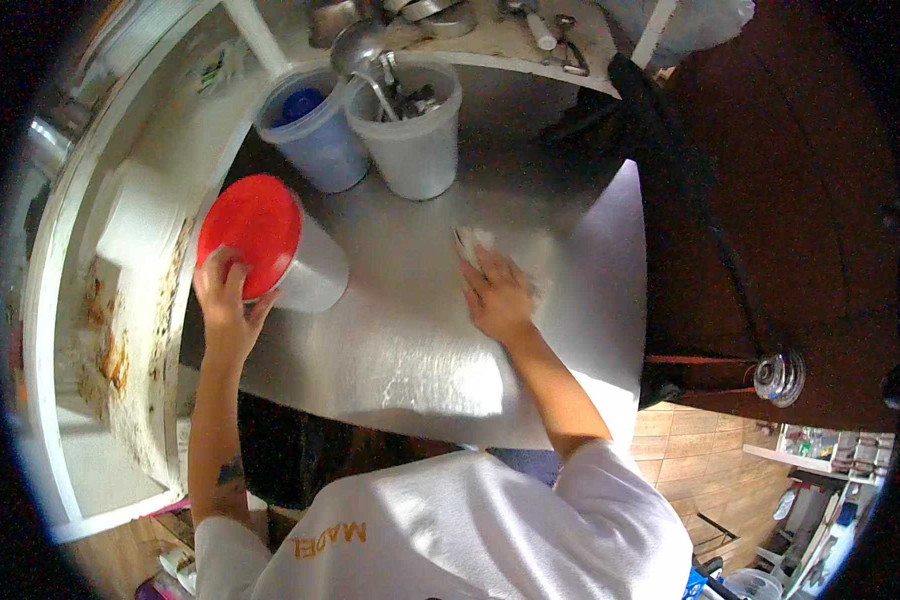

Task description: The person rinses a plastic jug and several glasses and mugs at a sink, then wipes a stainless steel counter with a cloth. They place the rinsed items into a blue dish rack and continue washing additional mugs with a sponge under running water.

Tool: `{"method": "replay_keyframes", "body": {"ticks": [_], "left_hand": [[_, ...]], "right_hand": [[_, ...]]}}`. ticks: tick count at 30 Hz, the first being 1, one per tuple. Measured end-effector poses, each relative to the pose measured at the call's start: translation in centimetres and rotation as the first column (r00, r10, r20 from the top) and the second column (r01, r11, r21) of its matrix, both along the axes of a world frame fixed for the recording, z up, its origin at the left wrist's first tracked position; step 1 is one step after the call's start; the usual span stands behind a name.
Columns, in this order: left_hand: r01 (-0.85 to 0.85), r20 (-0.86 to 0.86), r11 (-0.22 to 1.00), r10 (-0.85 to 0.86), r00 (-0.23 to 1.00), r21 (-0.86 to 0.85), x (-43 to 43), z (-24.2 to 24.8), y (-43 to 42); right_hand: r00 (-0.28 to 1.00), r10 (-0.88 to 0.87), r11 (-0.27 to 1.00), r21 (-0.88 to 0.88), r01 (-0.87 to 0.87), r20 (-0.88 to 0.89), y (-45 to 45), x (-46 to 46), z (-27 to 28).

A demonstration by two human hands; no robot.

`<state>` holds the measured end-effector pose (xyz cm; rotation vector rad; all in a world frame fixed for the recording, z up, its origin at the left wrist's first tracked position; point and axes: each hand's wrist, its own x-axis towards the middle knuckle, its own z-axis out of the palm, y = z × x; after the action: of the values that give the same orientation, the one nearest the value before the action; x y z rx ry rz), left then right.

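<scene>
My left hand [229, 289] grips the edge of a round red lid [259, 225], its fingers over the top. The lid sits on a white plastic bucket [316, 270], which leans or looks tilted at the left of a stainless steel table [390, 322]. Out over the middle right of the tabletop, my right hand [501, 296] presses a pale cloth [478, 241] flat against the metal. Part of the cloth is hidden under the palm, and the hand is slightly blurred. Wet-looking streaks shine on the steel nearer my body.
Behind stand a translucent bucket [409, 157] of metal utensils, including a ladle [360, 49], and a bucket [319, 154] with something blue inside. A stained white-framed shelf [142, 315] borders the left. Another shelf [487, 37] with metalware runs along the back. A dark cable [727, 247] hangs right.
</scene>
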<state>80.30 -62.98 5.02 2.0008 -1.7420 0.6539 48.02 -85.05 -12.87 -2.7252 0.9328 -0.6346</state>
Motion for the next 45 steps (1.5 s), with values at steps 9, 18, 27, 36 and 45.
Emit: {"method": "replay_keyframes", "body": {"ticks": [9,18,27,36,45], "left_hand": [[0.036,-0.223,0.999,-0.037,0.974,-0.010,-4.0,3.5,7.5],[-0.061,-0.281,0.988,0.100,0.954,0.144,-7.0,8.0,23.3],[-0.176,-0.439,0.926,0.319,0.840,0.335,-10.0,4.0,32.2],[-0.210,-0.420,0.887,0.388,0.820,0.411,-11.2,3.7,33.6],[-0.194,-0.560,0.915,0.373,0.740,0.353,-10.7,3.5,31.6]], "right_hand": [[0.810,-0.504,0.852,-0.017,0.524,-0.301,11.3,-25.4,3.2],[0.841,-0.468,0.880,-0.064,0.470,-0.272,8.3,-4.1,1.7],[0.981,-0.092,0.996,0.006,0.094,-0.174,7.7,29.8,-2.6],[0.802,0.499,0.866,0.181,-0.465,-0.328,25.8,38.9,2.3],[0.854,0.447,0.892,0.208,-0.402,-0.267,21.5,28.4,2.0]]}}
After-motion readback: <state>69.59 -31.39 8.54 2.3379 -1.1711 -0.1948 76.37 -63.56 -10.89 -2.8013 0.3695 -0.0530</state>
